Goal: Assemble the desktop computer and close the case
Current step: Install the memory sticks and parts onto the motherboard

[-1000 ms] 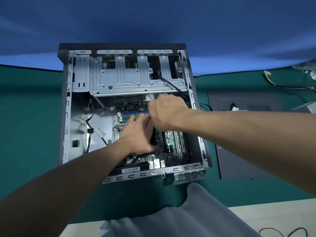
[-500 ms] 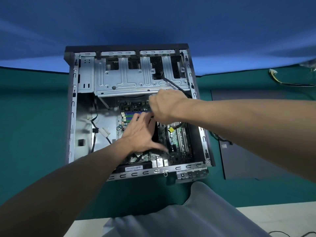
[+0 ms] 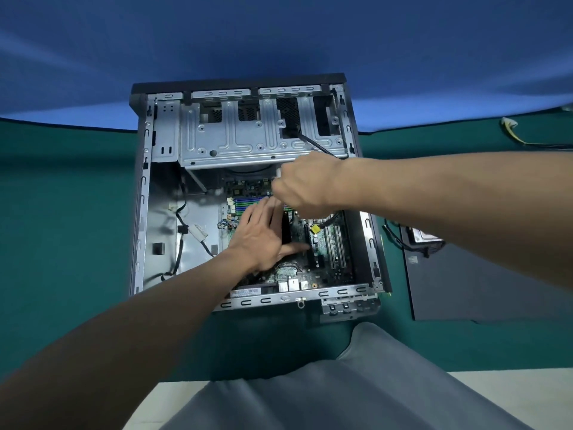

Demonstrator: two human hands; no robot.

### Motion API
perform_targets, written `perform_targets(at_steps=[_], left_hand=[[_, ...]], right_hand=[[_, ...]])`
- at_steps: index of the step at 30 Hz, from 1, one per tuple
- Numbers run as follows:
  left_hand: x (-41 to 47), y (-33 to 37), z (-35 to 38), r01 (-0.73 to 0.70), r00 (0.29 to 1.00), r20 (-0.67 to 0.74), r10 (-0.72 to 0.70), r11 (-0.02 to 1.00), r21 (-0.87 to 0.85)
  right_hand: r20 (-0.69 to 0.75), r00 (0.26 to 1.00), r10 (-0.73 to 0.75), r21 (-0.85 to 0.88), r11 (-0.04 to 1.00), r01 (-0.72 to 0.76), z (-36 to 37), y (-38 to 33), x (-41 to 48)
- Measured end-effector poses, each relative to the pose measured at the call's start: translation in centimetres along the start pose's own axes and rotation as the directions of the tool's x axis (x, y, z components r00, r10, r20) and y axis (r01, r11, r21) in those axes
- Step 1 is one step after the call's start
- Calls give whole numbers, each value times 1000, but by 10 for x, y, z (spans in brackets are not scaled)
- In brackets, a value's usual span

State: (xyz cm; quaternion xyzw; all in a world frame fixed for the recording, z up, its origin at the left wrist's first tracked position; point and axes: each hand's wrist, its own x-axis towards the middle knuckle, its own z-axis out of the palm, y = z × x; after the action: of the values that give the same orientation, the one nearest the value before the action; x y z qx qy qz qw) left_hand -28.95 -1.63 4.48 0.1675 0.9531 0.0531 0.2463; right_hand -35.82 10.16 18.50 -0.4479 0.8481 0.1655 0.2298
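Green cloth covers the table [image 3: 62, 212], a blue backdrop [image 3: 279, 32] hangs behind it, and a strip of pale floor [image 3: 511, 389] shows at the near edge beside a grey-clad knee [image 3: 356, 383]. One computer case [image 3: 141, 212] lies on its side in the middle of the table, open face up, with one silver drive cage [image 3: 248, 141] at its far end and one motherboard [image 3: 322, 274] on its floor. Two hands are inside. The left hand [image 3: 263, 240] lies flat, fingers straight and together, thumb spread wide, pressing against a black block [image 3: 286, 231] on the board. The right hand [image 3: 305, 184] hovers just above, fingers curled under; whether they pinch anything cannot be told. One dark side panel [image 3: 480, 280] lies to the case's right, and one yellow-wired connector [image 3: 508, 123] lies at the far right.
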Motion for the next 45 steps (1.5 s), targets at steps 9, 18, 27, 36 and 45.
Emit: perform_targets(at_steps=[9,18,27,36,45], left_hand=[[8,-7,-11,-24,978,206,22,1000,7],[7,-8,-10,-47,983,174,59,996,-70],[4,-10,-5,-64,990,124,65,998,-15],[6,-11,2,-76,996,46,76,997,-11],[6,-13,5,-65,997,27,67,995,-80]], right_hand=[[240,950,200,279,923,-264,0,-1,6],[18,981,195,257,947,-193,11,2,-3],[175,980,93,66,992,-105,-1,8,-3],[89,949,304,400,861,-313,14,-2,7],[-31,989,-141,-147,980,135,6,-2,-2]])
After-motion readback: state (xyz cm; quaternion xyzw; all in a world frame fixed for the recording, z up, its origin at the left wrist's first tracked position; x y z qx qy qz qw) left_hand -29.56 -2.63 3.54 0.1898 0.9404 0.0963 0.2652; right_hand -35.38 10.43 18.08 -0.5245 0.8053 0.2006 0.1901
